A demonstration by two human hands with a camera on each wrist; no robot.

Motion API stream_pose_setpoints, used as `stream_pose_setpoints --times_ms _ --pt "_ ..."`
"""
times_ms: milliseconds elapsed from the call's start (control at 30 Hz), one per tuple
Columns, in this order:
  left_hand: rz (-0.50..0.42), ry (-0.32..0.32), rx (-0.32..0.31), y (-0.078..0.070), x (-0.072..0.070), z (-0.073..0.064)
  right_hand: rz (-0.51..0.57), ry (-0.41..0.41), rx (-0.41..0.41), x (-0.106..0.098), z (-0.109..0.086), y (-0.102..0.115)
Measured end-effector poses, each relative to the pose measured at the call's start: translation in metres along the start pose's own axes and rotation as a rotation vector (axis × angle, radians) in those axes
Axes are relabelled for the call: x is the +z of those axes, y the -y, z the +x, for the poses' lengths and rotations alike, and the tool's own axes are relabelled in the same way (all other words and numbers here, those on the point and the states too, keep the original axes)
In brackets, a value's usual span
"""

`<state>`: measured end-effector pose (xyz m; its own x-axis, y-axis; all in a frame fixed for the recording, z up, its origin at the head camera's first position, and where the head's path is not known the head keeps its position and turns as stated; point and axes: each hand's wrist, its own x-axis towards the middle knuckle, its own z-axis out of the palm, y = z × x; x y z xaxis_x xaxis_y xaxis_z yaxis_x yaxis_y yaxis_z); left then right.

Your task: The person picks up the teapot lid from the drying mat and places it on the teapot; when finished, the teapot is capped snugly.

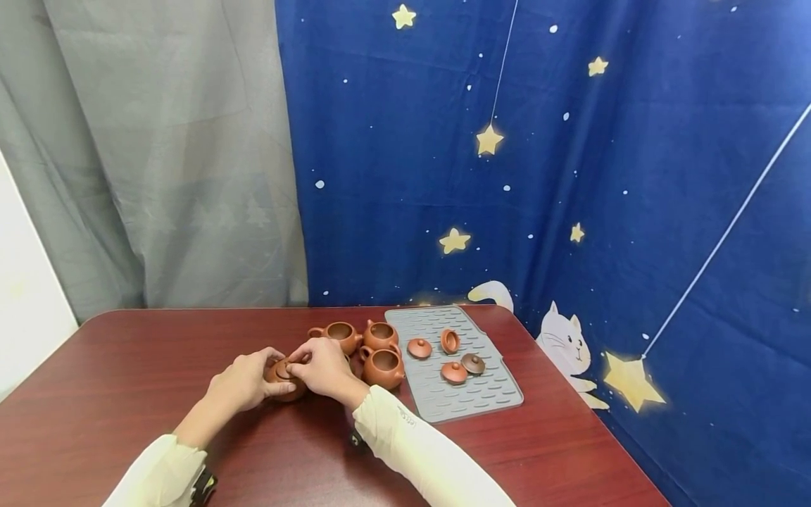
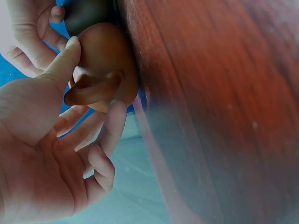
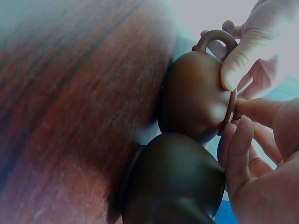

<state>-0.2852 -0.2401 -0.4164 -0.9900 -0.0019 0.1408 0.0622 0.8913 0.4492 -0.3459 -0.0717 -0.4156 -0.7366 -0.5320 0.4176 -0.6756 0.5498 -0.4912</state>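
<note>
A brown clay teapot stands on the table, and my left hand grips it. In the left wrist view, the thumb and fingers lie on both sides of the body by the handle. My right hand pinches the knob of a round lid, which sits at the teapot's mouth. Whether the lid is fully seated cannot be told. Close beside it is a darker teapot, mostly hidden behind my right hand in the head view.
Three uncovered clay teapots, one at the back, another and one in front, cluster right of my hands. Beyond them a grey ridged mat bears several lids, one dark brown, one tipped on its side. Curtains hang behind the table.
</note>
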Motion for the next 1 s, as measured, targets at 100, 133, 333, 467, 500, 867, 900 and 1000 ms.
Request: stream_pose_setpoints --times_ms 100,133,333,467,500,867,900,1000 --pt "-0.001 -0.001 -0.001 0.0 0.001 -0.001 -0.03 -0.001 -0.009 0.001 0.0 0.0" --pt "-0.001 -0.004 -0.002 -0.001 0.001 -0.001 -0.039 -0.001 -0.011 0.002 0.0 0.0" --pt "-0.001 -0.013 0.003 -0.002 0.002 -0.003 -0.05 0.011 0.01 0.003 0.0 0.0" --pt "0.007 -0.019 0.013 -0.003 0.003 -0.003 -0.041 0.02 0.028 0.002 0.0 0.0" --pt "0.01 -0.019 0.017 -0.003 0.003 -0.003 -0.041 0.021 0.027 0.001 0.0 0.0" --pt "0.035 -0.013 0.056 -0.002 0.003 -0.001 -0.045 0.032 -0.112 -0.02 -0.006 -0.01" --pt "0.046 -0.02 0.064 -0.002 0.002 -0.001 -0.048 0.034 -0.116 -0.022 -0.007 -0.011" --pt "0.097 -0.035 0.105 -0.004 0.003 -0.002 -0.042 0.035 -0.101 -0.031 -0.013 -0.016"
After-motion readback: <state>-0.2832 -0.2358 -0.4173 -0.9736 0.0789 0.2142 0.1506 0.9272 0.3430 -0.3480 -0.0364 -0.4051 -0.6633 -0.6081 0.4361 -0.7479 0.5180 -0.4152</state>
